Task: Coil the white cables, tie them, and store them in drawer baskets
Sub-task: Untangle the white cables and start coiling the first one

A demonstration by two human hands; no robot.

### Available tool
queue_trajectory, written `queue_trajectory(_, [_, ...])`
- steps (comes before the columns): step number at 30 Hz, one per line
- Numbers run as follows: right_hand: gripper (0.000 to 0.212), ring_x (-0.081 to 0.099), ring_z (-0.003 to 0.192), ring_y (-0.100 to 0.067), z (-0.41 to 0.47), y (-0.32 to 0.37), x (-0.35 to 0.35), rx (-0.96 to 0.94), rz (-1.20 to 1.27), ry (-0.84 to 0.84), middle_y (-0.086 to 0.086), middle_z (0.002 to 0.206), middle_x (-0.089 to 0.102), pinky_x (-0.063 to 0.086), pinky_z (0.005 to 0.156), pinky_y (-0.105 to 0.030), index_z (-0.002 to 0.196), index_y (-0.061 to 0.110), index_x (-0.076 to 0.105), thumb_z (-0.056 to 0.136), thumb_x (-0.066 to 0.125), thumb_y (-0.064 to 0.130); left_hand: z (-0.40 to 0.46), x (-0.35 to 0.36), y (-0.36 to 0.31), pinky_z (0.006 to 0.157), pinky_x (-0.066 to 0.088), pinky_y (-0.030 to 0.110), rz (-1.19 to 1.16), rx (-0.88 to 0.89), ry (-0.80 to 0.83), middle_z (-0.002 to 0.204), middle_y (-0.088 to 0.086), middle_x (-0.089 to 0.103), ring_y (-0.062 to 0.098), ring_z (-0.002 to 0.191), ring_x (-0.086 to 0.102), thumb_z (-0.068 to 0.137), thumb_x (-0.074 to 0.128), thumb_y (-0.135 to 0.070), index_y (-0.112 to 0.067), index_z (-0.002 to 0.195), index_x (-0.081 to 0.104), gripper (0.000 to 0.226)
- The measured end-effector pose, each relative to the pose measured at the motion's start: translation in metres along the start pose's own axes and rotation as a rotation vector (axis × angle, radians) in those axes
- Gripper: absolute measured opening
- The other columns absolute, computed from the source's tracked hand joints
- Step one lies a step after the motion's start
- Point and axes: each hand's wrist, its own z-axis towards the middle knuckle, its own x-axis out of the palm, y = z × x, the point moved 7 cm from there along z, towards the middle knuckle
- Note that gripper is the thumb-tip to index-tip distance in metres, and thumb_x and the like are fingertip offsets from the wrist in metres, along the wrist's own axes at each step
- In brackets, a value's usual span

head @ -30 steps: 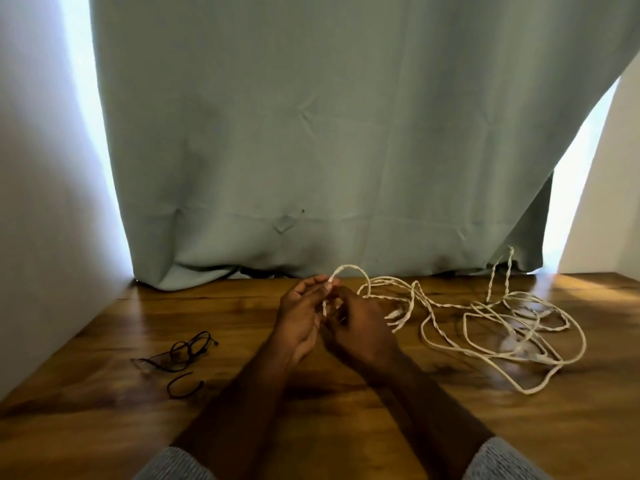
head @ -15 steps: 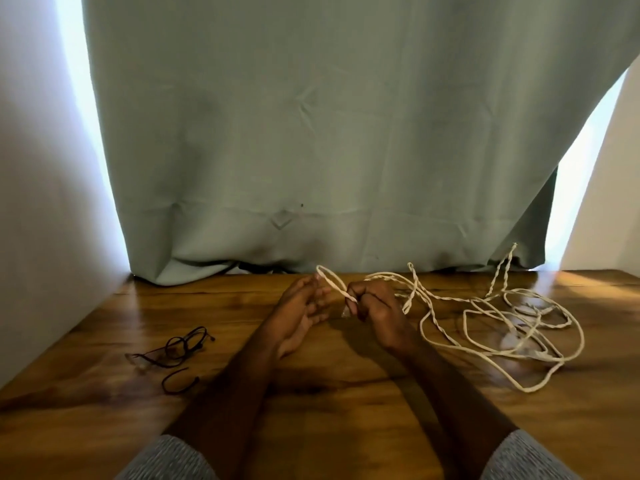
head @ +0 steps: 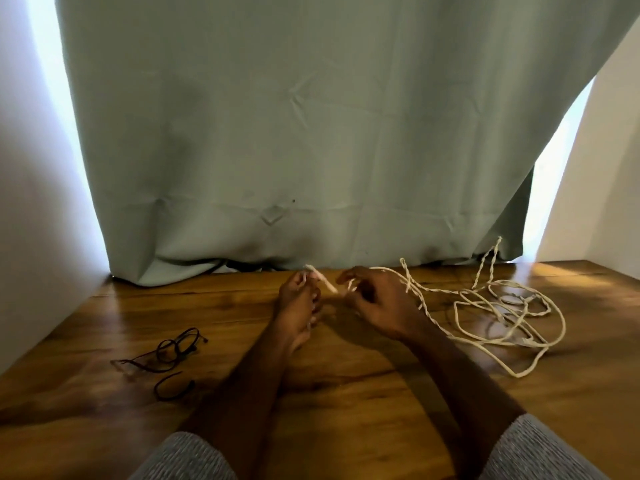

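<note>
Wooden table (head: 346, 393): brown, glossy, running from the near edge to the curtain at the back.

White cable (head: 498, 317): one long twisted cord, lying in a loose tangle of loops on the table to the right of the hands. One strand rises against the curtain at the back right. The near end leads left, passes behind the right hand and spans the short gap between both hands.

Left hand (head: 298, 306): raised just above the table, fingertips pinching the cable end at the top.

Right hand (head: 377, 306): just beside the left, fingers curled, thumb and forefinger pinching the cable where it crosses the gap. The back of this hand hides part of the cord behind it.

Black cord (head: 166, 355): thin, dark, lying in small loops on the table well to the left of the hands; a separate curved black piece (head: 173, 388) lies just in front of it.

Curtain (head: 311, 133): grey-green, hanging across the back, its hem bunched on the table edge. Bright light shows at both sides.

Walls (head: 34, 202): pale, closing in left and right.

Sleeves (head: 187, 459): grey knit, at the bottom corners.
</note>
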Motion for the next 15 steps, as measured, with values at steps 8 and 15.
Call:
queue_trajectory(8, [0.038, 0.064, 0.068, -0.001, 0.002, 0.027, 0.018, 0.018, -0.084, -0.056, 0.019, 0.078, 0.066, 0.050, 0.058, -0.021, 0.124, 0.035, 0.060, 0.091, 0.065, 0.054, 0.004, 0.008, -0.006, 0.072, 0.056, 0.038, 0.423, 0.128, -0.046, 0.087, 0.007, 0.067, 0.025, 0.079, 0.065, 0.098, 0.054, -0.012, -0.011, 0.088, 0.064, 0.014])
queue_trajectory(15, [0.021, 0.056, 0.056, -0.017, 0.005, 0.018, -0.041, -0.052, -0.478, -0.444, 0.000, 0.073, 0.063, 0.042, 0.046, -0.028, 0.120, 0.023, 0.062, 0.106, 0.049, 0.032, -0.015, 0.021, -0.019, 0.042, 0.035, 0.023, -0.537, -0.175, 0.404, 0.049, -0.004, 0.033, 0.009, 0.042, 0.034, 0.101, 0.043, -0.028, -0.013, 0.071, 0.052, 0.035])
